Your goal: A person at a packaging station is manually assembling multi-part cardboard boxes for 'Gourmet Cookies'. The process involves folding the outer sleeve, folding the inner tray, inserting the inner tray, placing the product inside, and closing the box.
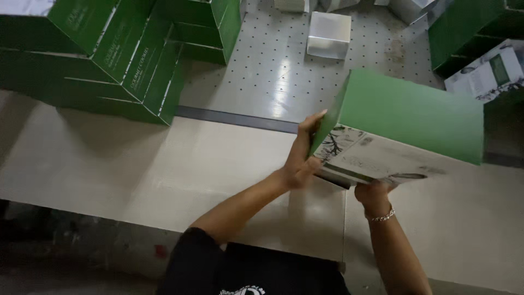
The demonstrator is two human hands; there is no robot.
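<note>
I have a green carton [406, 117] up off the counter [164, 169], held between both hands at about the middle of the scene, a little to the right. Its broad green face tilts up and away from me, and the pale printed face with the dark leaf drawing looks down toward me.

My left hand [303, 155] presses flat against the carton's left end, fingers [315, 119] pressed together and running up along the green edge. My right hand [374, 191] is under the near bottom edge, bracelet at the wrist; the carton hides most of its fingers, so I cannot tell how they lie, only that they bear it from below.

As I judge it, this carton is already squared up into a box shape, though I cannot see whether its far end is closed. It has not been set down with the others.

Far left, a stack of green cartons [109, 54] leans in overlapping rows, looking finished and put aside. Far right sits another heap of green and white printed cartons [480, 49]. Between them, on the far perforated metal surface [262, 76], stands a small silvery box [328, 34], well apart from my hands. The near counter beneath the carton carries nothing I can see. So some cartons look done, one is in hand, and how many are left I cannot tell.
</note>
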